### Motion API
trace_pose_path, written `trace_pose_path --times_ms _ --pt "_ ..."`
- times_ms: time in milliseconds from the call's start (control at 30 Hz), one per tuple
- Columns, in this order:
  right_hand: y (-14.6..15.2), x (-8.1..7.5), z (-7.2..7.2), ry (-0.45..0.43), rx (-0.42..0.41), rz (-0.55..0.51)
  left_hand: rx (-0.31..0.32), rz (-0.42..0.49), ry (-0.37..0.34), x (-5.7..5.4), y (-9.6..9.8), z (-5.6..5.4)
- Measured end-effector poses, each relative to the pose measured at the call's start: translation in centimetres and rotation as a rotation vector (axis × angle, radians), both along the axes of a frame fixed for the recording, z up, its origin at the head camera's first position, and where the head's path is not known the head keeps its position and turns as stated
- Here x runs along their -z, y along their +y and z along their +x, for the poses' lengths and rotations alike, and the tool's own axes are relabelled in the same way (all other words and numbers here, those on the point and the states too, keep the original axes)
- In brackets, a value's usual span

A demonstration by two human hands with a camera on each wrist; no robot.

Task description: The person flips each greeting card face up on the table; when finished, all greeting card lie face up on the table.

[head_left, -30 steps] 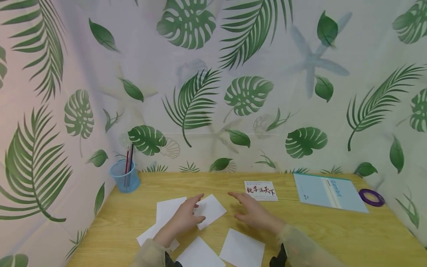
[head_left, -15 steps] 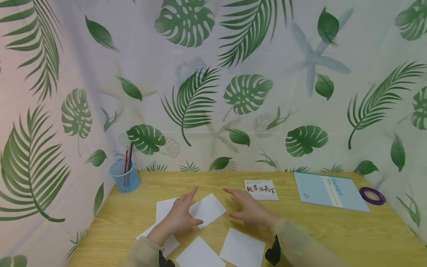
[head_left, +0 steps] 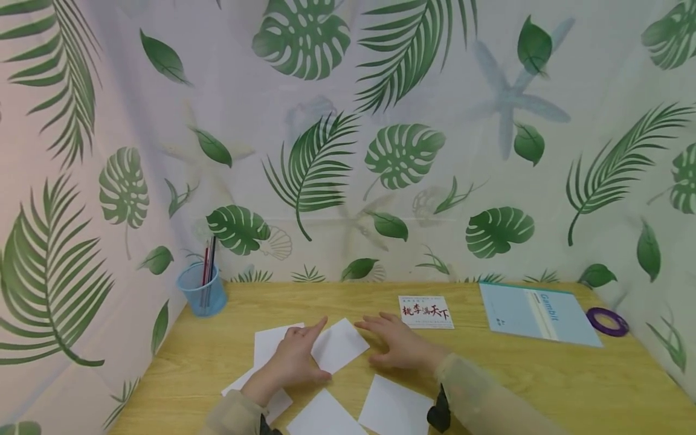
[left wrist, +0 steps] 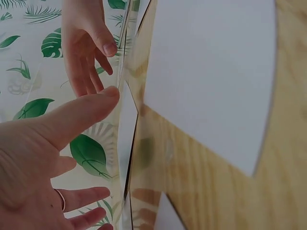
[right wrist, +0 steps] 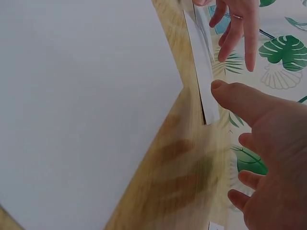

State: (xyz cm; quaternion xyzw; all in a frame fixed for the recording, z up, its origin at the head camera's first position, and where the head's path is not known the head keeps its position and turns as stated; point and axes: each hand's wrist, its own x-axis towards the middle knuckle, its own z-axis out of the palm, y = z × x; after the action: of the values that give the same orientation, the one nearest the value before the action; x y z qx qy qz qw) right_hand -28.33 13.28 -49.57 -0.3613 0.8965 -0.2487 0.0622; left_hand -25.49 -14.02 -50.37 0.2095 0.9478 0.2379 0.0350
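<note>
My left hand (head_left: 293, 361) hovers over the table with thumb and fingers spread, and nothing is in its grasp. It overlaps the left side of a white square of paper (head_left: 344, 344) in the head view. Facing it from the other side, my right hand (head_left: 401, 345) has its fingers extended and holds nothing; its fingertips are near that paper's right corner. Both wrist views show the hands raised above the wood, with a large white paper (left wrist: 211, 81) beneath the left and another paper (right wrist: 81, 105) beneath the right.
More white squares lie around: one (head_left: 269, 343) behind the left hand, one (head_left: 325, 417) in front, one (head_left: 396, 406) at front right. At the back stand a blue pencil cup (head_left: 202, 293), a printed card (head_left: 426, 312), a light-blue notebook (head_left: 538, 314) and a purple tape ring (head_left: 607, 322).
My right hand has moved left, closer to the middle paper. The left hand has shifted slightly left and nearer to me. The papers have stayed in place.
</note>
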Motion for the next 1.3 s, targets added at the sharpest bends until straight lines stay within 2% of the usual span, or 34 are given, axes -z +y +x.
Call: trace_pose_path --times_ms 167,333,500,800,1067,1300 --pt "-0.3 -0.1 -0.2 -0.015 0.007 0.005 0.006 0.0 -0.005 0.1 0.1 0.2" --pt "-0.6 0.4 -0.4 -0.011 -0.021 0.001 0.011 -0.016 -0.001 0.2 0.2 0.3" --pt "-0.8 0.9 -0.4 -0.039 0.002 0.021 0.001 -0.034 0.004 0.1 0.4 0.2" --pt "-0.9 0.6 -0.4 -0.035 -0.006 0.034 -0.017 -0.013 -0.013 0.1 0.4 -0.2" --pt "-1.3 0.5 -0.2 -0.091 -0.007 0.003 -0.021 -0.005 -0.006 0.3 0.5 -0.4" --pt "-1.5 0.7 -0.6 -0.026 -0.017 -0.024 0.012 0.046 -0.013 0.3 0.6 -0.4"
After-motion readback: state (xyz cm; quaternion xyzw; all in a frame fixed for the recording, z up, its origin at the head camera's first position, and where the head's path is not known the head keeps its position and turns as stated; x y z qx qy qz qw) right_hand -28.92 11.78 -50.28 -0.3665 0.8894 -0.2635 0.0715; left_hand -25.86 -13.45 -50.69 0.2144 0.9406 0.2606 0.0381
